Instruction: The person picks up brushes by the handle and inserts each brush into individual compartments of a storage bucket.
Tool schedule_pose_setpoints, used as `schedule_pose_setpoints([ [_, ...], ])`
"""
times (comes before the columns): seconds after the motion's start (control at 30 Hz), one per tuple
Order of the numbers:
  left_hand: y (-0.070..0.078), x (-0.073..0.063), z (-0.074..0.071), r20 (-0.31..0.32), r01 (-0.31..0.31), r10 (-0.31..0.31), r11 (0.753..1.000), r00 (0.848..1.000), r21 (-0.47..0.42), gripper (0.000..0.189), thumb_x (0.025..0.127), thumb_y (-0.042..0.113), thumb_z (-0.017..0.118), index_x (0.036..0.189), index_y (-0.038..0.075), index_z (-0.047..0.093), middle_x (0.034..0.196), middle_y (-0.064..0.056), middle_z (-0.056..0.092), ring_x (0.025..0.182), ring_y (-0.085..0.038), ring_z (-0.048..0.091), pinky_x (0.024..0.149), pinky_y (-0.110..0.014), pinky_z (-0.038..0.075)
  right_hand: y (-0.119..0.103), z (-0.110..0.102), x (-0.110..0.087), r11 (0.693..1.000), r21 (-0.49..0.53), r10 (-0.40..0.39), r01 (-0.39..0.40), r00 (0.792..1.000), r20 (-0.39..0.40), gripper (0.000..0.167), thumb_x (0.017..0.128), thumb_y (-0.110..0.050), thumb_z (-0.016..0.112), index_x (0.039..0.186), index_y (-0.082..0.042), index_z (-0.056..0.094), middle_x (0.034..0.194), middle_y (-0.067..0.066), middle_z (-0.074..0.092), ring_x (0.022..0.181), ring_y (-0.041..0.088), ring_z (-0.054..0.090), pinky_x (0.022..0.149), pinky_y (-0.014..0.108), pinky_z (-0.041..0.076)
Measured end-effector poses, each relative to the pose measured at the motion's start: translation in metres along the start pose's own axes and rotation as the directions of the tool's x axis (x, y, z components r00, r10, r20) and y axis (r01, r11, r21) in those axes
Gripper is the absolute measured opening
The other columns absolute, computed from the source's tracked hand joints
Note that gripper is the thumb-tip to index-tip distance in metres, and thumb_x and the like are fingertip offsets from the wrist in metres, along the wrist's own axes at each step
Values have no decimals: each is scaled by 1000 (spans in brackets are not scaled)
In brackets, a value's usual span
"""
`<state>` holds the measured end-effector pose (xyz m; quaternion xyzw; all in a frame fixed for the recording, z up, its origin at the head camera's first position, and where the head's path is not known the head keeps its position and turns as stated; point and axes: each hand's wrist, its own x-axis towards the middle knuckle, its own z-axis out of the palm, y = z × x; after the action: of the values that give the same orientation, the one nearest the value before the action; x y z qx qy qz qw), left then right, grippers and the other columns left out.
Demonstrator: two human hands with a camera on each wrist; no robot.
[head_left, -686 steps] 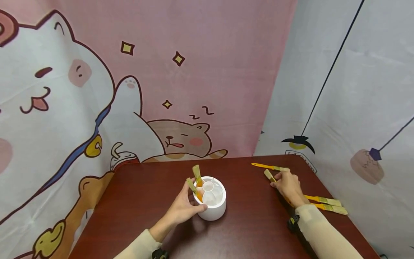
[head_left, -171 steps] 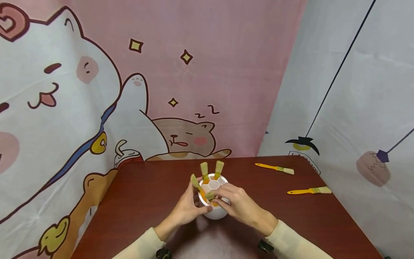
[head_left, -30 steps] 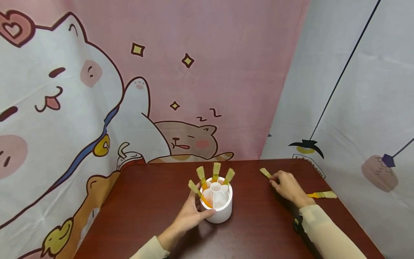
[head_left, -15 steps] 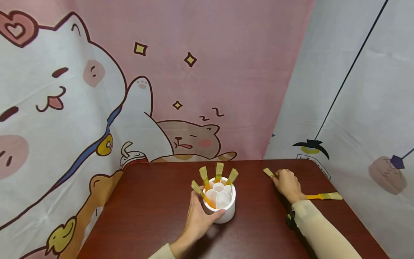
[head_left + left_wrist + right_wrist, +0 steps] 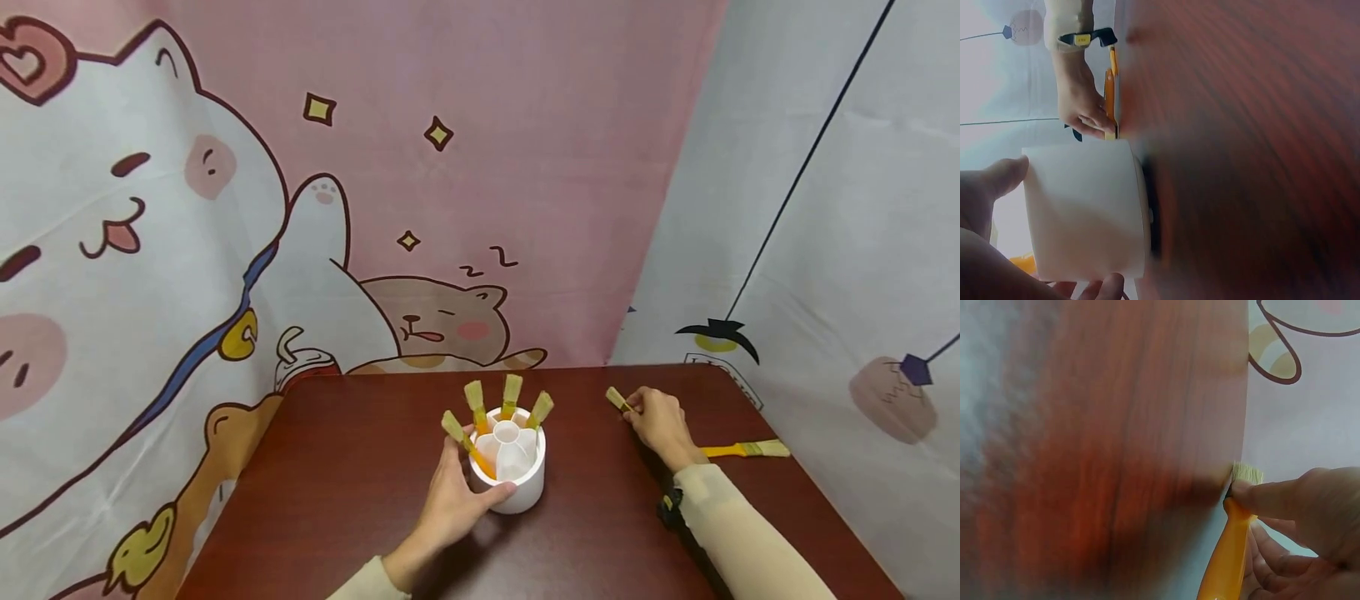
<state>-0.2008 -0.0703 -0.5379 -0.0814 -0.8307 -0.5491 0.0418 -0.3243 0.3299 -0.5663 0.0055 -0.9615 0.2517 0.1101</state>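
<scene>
My left hand (image 5: 453, 500) grips a round white brush holder (image 5: 527, 487) with petal-like compartments, thumb at the front rim and fingers round its left side. Several paintbrushes (image 5: 476, 400) stand in it, bristles up, with orange-yellow handles. Over the table's back right, my right hand (image 5: 660, 421) pinches another paintbrush (image 5: 1225, 562) near its bristles. The right wrist view shows thumb and fingers on either side of it, the yellow handle pointing down the frame. In the left wrist view, the holder's smooth wall (image 5: 1085, 212) fills the space between thumb and fingertips.
One more yellow-handled paintbrush (image 5: 742, 449) lies by the table's right edge, partly behind the right forearm. The dark red wooden table (image 5: 337, 475) meets a pink cartoon-printed cloth (image 5: 540, 208) behind and a white cloth (image 5: 825, 250) at right.
Since the oldest frame, brushes have gone from the table into the holder. Within the last second my right hand has kept its pinch on the back brush; the left stays on the holder.
</scene>
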Motion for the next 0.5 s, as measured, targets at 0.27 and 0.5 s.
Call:
schedule_pose_setpoints([
  [0.27, -1, -2, -3, 31, 7, -6, 1000, 1000, -23, 106, 83, 30, 107, 167, 11, 46, 159, -21, 69, 142, -45, 74, 124, -67, 56, -13, -9, -20, 1000, 26, -15, 16, 999, -37, 19, 101, -9, 89, 115, 1, 82, 96, 12, 82, 86, 29, 74, 77, 51, 61],
  [0.5, -2, -1, -3, 28, -15, 16, 1000, 999, -21, 108, 83, 29, 107, 169, 10, 45, 160, -23, 69, 144, -44, 72, 124, -69, 55, -37, -23, -44, 997, 43, -55, 58, 996, -68, 21, 100, -11, 91, 118, -2, 83, 95, 8, 80, 80, 20, 67, 72, 37, 53],
])
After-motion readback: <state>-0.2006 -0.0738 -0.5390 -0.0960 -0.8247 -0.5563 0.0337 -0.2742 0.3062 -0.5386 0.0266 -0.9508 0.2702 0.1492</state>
